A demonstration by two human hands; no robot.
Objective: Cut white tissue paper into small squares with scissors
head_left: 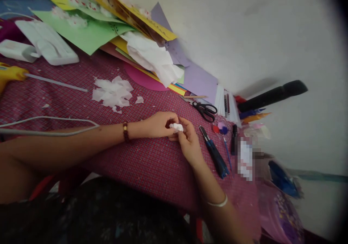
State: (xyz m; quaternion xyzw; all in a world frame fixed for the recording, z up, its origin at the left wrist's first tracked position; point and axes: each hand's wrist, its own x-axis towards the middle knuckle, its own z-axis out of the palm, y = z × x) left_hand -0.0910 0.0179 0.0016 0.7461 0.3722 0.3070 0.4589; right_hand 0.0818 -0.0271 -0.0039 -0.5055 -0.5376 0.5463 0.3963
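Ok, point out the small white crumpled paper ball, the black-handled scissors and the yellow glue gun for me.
Small white crumpled paper ball [176, 127]: head view, on its exposed top between the fingers of both hands.
Black-handled scissors [207, 110]: head view, on the handle loops.
Yellow glue gun [11, 73]: head view, on its yellow body.

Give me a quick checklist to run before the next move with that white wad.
1. White tissue wad pinched by both hands: ok.
2. Left hand and right hand resting over the red checked cloth: ok.
3. Spare tissue scraps close by: ok.
4. Scissors and blue craft knife lying apart from the hands: ok.
5. Knife blade retracted: cannot tell.
6. Glue gun hot: cannot tell.
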